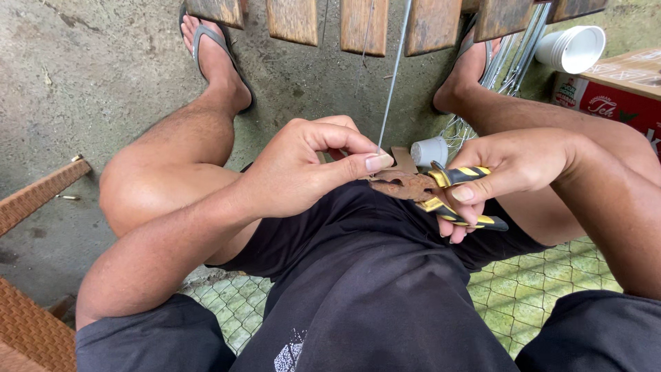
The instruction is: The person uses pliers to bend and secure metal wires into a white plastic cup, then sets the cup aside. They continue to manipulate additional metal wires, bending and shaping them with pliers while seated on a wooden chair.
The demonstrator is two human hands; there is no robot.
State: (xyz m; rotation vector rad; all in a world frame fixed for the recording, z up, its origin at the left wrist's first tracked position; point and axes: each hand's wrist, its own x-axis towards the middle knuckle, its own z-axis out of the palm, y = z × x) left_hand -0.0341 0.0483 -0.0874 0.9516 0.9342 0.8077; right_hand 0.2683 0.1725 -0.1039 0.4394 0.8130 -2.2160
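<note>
My left hand pinches the lower end of a thin straight metal wire between thumb and forefinger. The wire runs up and away past the wooden slats. My right hand grips rusty pliers by their yellow-and-black handles. The pliers' jaws point left and meet the wire right at my left thumb tip. Both hands hover above my lap, over black shorts.
Wooden slats cross the top. A stack of white plastic cups and a red cardboard box sit at upper right. Wire mesh lies under my legs. A small white roll sits behind the pliers. Woven wicker stands at left.
</note>
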